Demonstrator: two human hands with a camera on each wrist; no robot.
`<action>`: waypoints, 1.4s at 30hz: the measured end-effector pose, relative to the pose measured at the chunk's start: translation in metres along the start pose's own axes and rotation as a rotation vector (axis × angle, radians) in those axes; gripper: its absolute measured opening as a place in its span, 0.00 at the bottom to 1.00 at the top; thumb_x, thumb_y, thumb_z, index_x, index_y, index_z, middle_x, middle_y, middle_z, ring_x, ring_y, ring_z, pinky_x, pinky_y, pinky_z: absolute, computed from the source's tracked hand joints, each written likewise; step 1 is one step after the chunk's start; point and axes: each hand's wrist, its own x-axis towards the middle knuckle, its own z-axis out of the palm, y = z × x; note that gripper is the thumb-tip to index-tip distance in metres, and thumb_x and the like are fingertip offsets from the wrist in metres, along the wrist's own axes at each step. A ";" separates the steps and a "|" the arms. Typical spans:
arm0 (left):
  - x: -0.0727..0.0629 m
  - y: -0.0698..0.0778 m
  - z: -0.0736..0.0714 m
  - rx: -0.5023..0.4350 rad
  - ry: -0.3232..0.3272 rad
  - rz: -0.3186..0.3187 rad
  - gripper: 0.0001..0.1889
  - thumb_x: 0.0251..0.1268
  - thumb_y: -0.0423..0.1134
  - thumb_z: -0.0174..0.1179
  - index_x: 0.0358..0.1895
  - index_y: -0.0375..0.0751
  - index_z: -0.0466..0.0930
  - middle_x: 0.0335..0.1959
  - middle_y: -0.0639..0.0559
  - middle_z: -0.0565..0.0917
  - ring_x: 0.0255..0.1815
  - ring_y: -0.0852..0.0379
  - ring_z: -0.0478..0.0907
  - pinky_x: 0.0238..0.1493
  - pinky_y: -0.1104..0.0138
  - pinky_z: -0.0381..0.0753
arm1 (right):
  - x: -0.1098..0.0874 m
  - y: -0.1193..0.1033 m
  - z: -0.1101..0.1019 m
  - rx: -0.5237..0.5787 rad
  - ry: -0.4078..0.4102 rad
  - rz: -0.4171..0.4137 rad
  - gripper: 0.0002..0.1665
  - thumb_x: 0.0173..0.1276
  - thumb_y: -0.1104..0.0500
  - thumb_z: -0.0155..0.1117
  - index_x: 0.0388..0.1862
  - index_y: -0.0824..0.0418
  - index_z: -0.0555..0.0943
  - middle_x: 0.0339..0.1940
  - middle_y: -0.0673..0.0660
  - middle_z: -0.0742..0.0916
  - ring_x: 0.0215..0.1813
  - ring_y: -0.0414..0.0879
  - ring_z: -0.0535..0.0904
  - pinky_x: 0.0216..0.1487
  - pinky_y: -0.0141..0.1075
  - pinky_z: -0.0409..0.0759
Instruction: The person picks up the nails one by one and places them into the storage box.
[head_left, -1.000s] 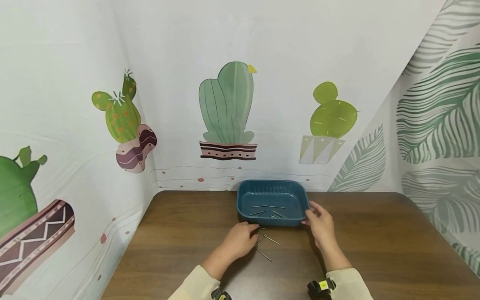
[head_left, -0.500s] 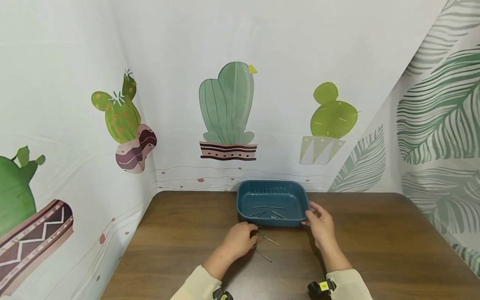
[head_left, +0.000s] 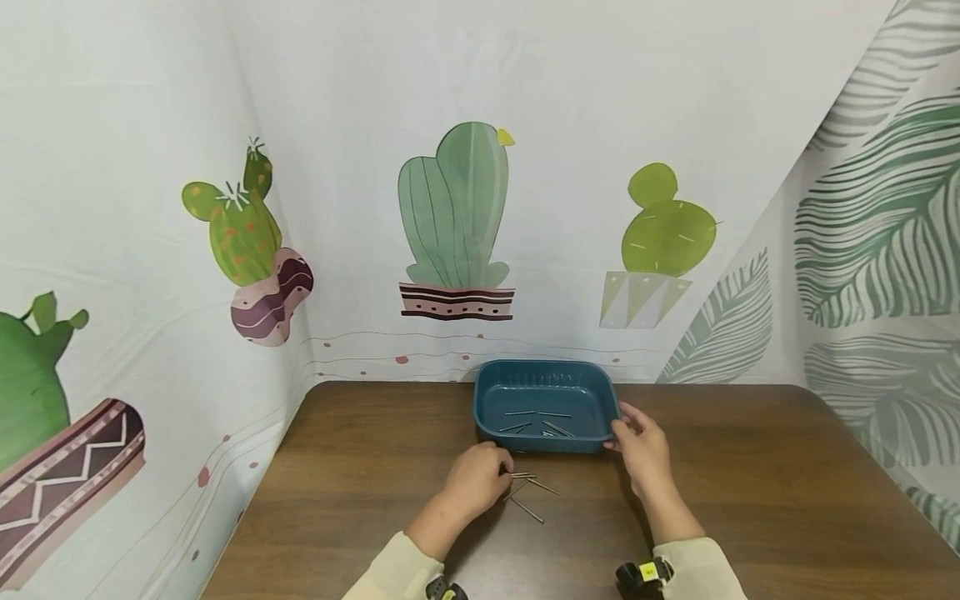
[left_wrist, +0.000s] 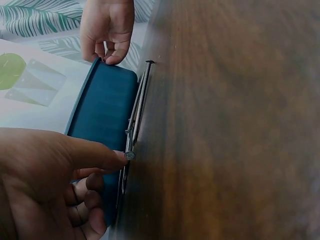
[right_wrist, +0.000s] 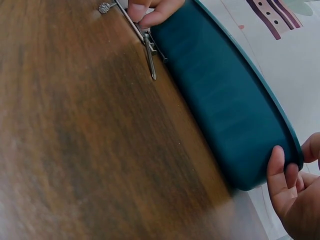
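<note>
A blue rectangular dish [head_left: 547, 444] sits at the back of the table, with several steel nails [head_left: 555, 415] on its bottom. My right hand [head_left: 647, 450] grips its right end, fingers and thumb at the rim, as the right wrist view also shows. Just in front of the dish, more nails [head_left: 528, 510] lie loosely crossed on the wood. My left hand [head_left: 476, 479] is low over this group, thumb and fingertips pinching a nail [left_wrist: 130, 155] by its head end. The nail's far part overlaps the others in the left wrist view.
The brown wooden table [head_left: 360, 467] runs back to a white cloth backdrop [head_left: 562, 208] printed with cacti and leaves. The dish's far side stands close to this cloth. A camera is strapped at each wrist.
Nails that lay close to the dish's front wall have come toward me, next to the others. My left fingertips have drawn back slightly; the right hand and dish stay put.
</note>
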 end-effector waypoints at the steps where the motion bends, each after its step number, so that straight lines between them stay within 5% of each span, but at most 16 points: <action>1: 0.000 0.000 0.000 -0.006 -0.003 0.002 0.03 0.53 0.37 0.70 0.28 0.50 0.85 0.28 0.58 0.80 0.29 0.61 0.77 0.31 0.70 0.74 | 0.001 0.000 0.000 0.001 0.000 0.001 0.29 0.75 0.67 0.50 0.73 0.73 0.66 0.50 0.60 0.72 0.41 0.40 0.79 0.36 0.28 0.85; 20: -0.002 -0.003 -0.008 -0.116 -0.158 -0.034 0.07 0.50 0.36 0.70 0.22 0.51 0.81 0.24 0.61 0.76 0.29 0.65 0.72 0.33 0.72 0.72 | -0.002 0.000 0.000 -0.006 0.006 -0.016 0.28 0.74 0.68 0.51 0.72 0.73 0.68 0.49 0.61 0.74 0.41 0.41 0.80 0.36 0.28 0.85; 42: -0.003 -0.003 -0.009 -0.172 -0.175 -0.030 0.06 0.52 0.36 0.69 0.22 0.50 0.82 0.19 0.63 0.78 0.24 0.67 0.70 0.30 0.73 0.71 | -0.001 -0.002 -0.001 0.001 -0.007 0.006 0.28 0.75 0.67 0.50 0.73 0.73 0.66 0.49 0.59 0.73 0.42 0.40 0.79 0.37 0.28 0.85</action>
